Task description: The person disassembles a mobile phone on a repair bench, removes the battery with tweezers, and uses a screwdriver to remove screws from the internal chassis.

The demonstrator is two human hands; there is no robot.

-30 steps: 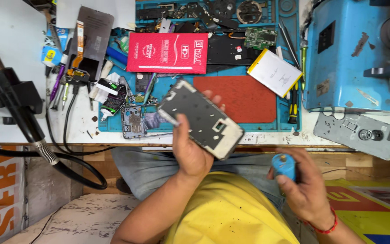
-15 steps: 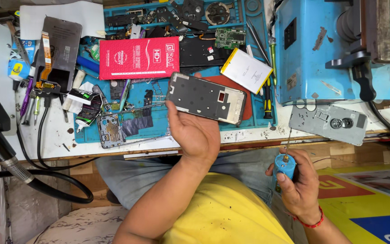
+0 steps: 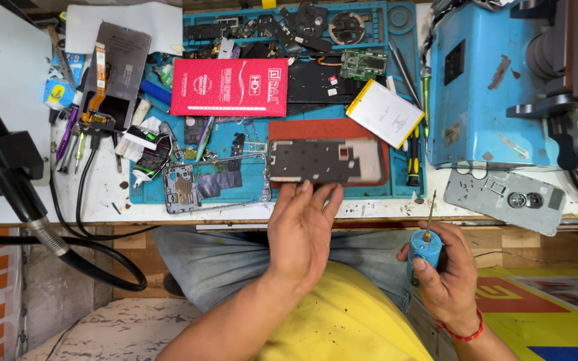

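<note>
Head view has me looking straight down at the bench; my left hand [image 3: 300, 230] lies palm-down with fingers spread and loose, its fingertips just touching the near edge of the phone frame [image 3: 316, 161], gripping nothing. That frame is a flat rectangular panel, dark metal plate over most of its face with a pale strip showing at its right end; it lies long-side across the red pad [image 3: 369, 144], which sits on the blue work mat [image 3: 235, 137]. My right hand [image 3: 444, 271] is closed around a small blue electric screwdriver [image 3: 424, 249], thumb on its barrel, the thin bit pointing up toward the bench edge; it hangs below the table, well apart from the frame.

Room is tight on the mat; a stripped phone body [image 3: 182, 188] and a bare bezel frame [image 3: 242, 180] lie just left of the frame, a red box [image 3: 229, 87] sits beyond it, a white-faced battery [image 3: 384, 112] is up and right, a yellow-handled screwdriver [image 3: 413, 157] lies along the pad's right edge. Right of the mat, a grey back cover [image 3: 506, 198] rests near the table edge beneath the blue machine [image 3: 483, 87]; the nearest bare strip is the white table edge [image 3: 369, 210] between pad and my lap.
</note>
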